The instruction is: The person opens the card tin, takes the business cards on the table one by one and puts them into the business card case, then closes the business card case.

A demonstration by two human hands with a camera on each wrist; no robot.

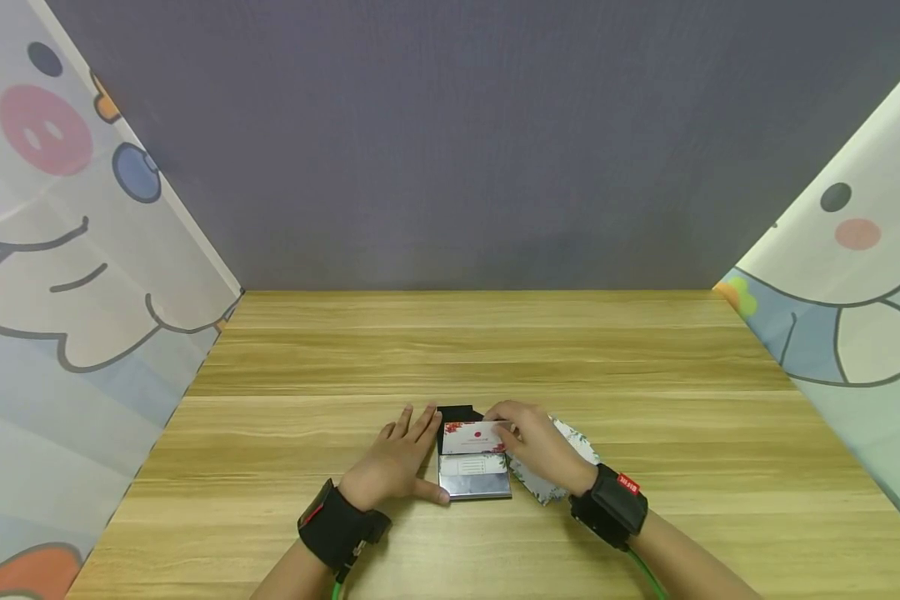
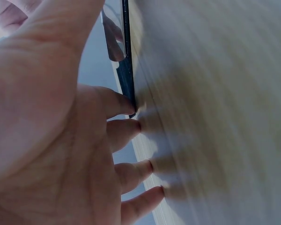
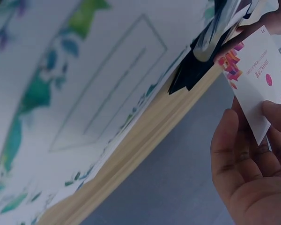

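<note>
Holding: right hand pinches a small floral card between thumb and fingers, over the open case.
Bracing: left hand lies flat, fingers straight and together, against the case's left edge; the thumb rests along its near corner.
Case: silvery, lid open, dark part at the far end, on the wooden table near the front edge.
Beside: a leaf-printed sheet under the right wrist.
Risk: the card may catch on the case rim and bend if it comes in tilted.
Risk: the case could skid away if the flat left hand lifts.
Unclear: whether other cards already lie inside.
</note>
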